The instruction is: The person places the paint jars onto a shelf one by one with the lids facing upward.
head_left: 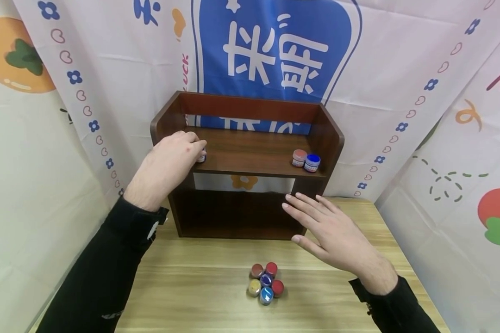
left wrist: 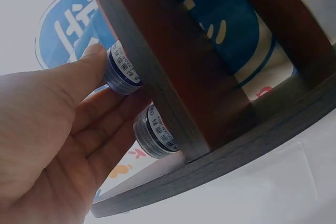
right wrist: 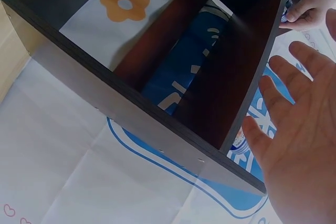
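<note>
My left hand (head_left: 172, 159) reaches to the left end of the upper board of a dark brown wooden shelf (head_left: 250, 155). Between thumb and fingers it pinches a small paint jar (left wrist: 123, 72) with a white label, right at the board's front edge. A second paint jar (left wrist: 156, 132) stands beside it, close to the side panel and the fingers. From the head view, my hand hides most of both. My right hand (head_left: 331, 229), fingers straight and spread, holds nothing in front of the shelf's lower right corner.
At the upper board's right end stand a paint jar with a reddish lid (head_left: 299, 158) and one with a blue lid (head_left: 312, 163). Several paint jars cluster on the wooden table (head_left: 200, 286), including a yellow-topped one (head_left: 254, 287). A printed cloth (head_left: 400, 55) hangs behind the shelf.
</note>
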Demonstrator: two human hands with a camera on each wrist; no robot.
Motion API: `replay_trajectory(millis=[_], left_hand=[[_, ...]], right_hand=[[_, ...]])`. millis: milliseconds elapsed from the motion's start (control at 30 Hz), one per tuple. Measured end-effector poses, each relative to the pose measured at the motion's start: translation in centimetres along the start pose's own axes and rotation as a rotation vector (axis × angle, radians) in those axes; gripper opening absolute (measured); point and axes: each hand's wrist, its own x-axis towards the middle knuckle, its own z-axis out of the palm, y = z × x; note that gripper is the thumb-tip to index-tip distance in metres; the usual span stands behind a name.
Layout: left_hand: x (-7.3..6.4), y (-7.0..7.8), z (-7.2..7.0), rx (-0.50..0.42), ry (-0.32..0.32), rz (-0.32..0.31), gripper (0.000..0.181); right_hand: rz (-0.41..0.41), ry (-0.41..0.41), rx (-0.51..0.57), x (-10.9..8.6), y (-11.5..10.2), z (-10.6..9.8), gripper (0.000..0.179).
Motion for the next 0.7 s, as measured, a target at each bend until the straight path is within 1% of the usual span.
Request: replay_trajectory(millis=[200,333,400,467,533,600,700], left_hand=[[-0.2,0.1,0.1,0.003,0.006,-0.02,0.032],[-0.5,0.3,0.1,-0.022,0.053,-0.006,0.034],[-0.7,0.5,0.2,-0.037,0.093,0.013,0.035],[-0.9,0.8,0.4,-0.049,0.145,0.047,0.035],[-1.2,1.2,0.6,-0.05,0.179,0.081,0.036],[-1.6,1.7,0.9,-0.048,0.197,0.111,0.038],[-2.3,2.4,1.3,-0.052,0.191,0.141,0.043]], right_hand=[[-0.003,0.002,0.007,0.0,0.0,0.3,0.08],[0.012,-0.015,0.015,-0.1,0.0,0.5,0.078],[0.018,-0.02,0.021,-0.1,0.0,0.7,0.077],[0.025,-0.027,0.03,-0.2,0.0,1.0,0.076],[0.03,-0.026,0.038,-0.3,0.0,1.3,0.075],[0.036,-0.026,0.05,-0.5,0.1,1.6,0.074],[0.042,-0.021,0.063,-0.7,0.3,2.2,0.073]])
